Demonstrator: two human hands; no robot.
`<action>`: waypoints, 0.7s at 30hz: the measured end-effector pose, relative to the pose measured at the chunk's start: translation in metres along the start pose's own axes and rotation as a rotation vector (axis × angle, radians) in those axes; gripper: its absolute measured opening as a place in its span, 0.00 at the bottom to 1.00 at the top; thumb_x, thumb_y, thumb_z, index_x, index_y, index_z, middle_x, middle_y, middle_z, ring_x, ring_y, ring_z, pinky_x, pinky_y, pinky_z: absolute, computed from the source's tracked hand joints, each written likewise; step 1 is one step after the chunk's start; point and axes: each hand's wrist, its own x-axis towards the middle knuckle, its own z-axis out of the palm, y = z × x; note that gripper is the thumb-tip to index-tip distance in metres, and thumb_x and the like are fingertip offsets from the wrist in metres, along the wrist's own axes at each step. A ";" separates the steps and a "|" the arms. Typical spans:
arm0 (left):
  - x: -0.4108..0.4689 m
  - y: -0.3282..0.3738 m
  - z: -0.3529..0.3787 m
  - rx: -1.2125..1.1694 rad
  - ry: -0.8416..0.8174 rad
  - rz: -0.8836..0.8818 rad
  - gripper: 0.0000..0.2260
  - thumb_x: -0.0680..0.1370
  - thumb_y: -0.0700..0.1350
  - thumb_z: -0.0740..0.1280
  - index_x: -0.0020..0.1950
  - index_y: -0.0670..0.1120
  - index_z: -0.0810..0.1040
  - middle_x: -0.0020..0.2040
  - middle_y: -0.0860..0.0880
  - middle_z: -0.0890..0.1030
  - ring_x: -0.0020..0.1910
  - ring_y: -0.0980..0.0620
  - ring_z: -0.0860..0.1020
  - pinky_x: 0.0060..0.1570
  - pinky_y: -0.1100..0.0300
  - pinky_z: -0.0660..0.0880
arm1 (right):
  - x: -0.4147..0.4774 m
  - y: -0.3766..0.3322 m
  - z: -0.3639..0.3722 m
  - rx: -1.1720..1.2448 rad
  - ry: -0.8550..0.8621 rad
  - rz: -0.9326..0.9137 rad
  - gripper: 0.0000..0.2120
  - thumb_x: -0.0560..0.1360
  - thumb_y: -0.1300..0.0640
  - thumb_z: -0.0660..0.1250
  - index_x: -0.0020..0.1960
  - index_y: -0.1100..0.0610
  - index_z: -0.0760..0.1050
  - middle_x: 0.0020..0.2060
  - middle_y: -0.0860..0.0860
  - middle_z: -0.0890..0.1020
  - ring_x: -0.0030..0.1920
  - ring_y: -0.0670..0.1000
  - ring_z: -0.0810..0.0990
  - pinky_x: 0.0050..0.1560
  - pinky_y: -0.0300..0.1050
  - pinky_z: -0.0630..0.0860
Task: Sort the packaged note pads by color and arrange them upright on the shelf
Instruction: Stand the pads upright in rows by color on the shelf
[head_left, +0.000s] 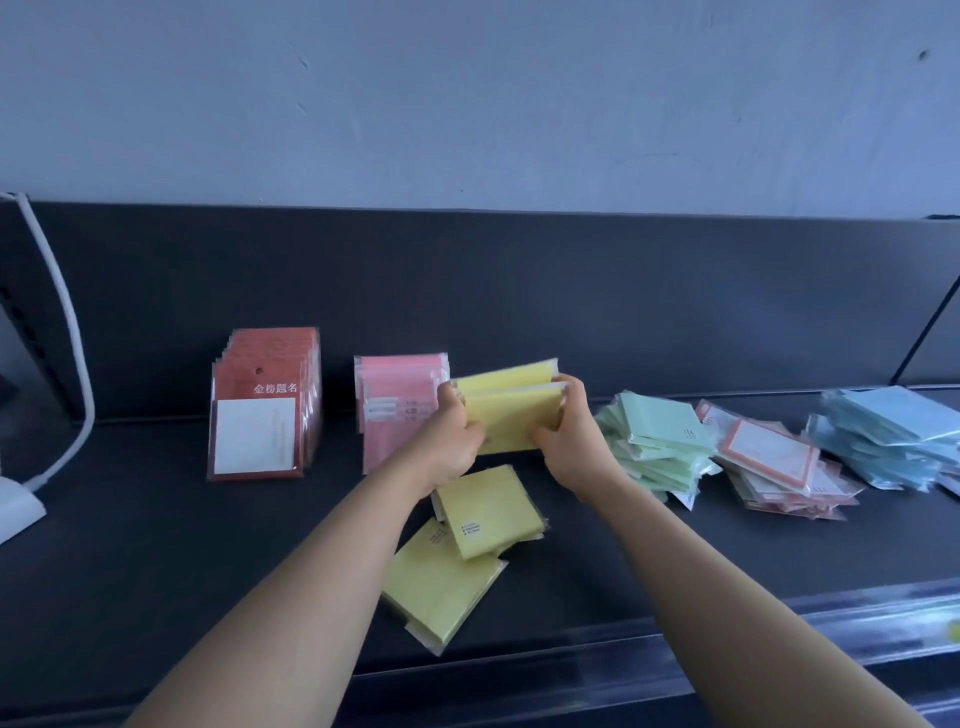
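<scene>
A: Which step is in hand?

B: The yellow pads (511, 410) are being stood up. A small bunch is gripped at its side edges, one edge by the curled left hand (457, 436) and the other by the curled right hand (563, 431). It is held just right of the pink row (395, 415), low over the shelf (208, 545). Whether its lower edge is touching the shelf cannot be told.

A: How far along is the sorting judged to be?

B: Under half. Only the red row (265, 410) and the pink row are set upright, at the left. The green heap (654, 441), orange-edged heap (769, 457) and blue heap (893, 436) are left lying flat to the right.

A: What is called for next?

B: The bunch needs to be squared and set on edge beside the pink row, leaned back so that it is not tipped forward. Then the loose pads (483, 512), lying flat and overlapped nearer the front, are to be gathered and added.

A: How is the held bunch seen?

B: Pale yellow, thin and wrapped in clear film. At least two packs are made out, slightly fanned, with the top edge tilted up to the right. Slippery film is to be expected, so a firm pinch is advised.
</scene>
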 end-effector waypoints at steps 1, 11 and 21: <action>0.004 -0.004 0.004 -0.001 -0.010 -0.020 0.26 0.82 0.42 0.55 0.76 0.46 0.45 0.53 0.51 0.72 0.36 0.60 0.64 0.36 0.65 0.64 | 0.001 0.005 -0.001 -0.011 -0.013 0.029 0.25 0.76 0.66 0.57 0.68 0.46 0.57 0.42 0.48 0.75 0.37 0.48 0.72 0.32 0.40 0.70; 0.025 -0.013 0.006 0.172 -0.039 -0.084 0.24 0.82 0.43 0.58 0.74 0.47 0.50 0.56 0.43 0.73 0.47 0.47 0.72 0.45 0.55 0.68 | 0.018 0.028 -0.004 -0.061 -0.050 0.063 0.18 0.73 0.67 0.58 0.59 0.50 0.65 0.44 0.46 0.75 0.44 0.48 0.73 0.42 0.43 0.72; 0.050 0.013 0.026 0.250 0.039 -0.047 0.16 0.82 0.45 0.57 0.68 0.45 0.60 0.52 0.45 0.69 0.41 0.52 0.67 0.39 0.59 0.67 | 0.037 0.031 -0.033 -0.146 0.074 0.052 0.15 0.74 0.69 0.56 0.53 0.51 0.65 0.40 0.47 0.72 0.38 0.47 0.70 0.33 0.38 0.66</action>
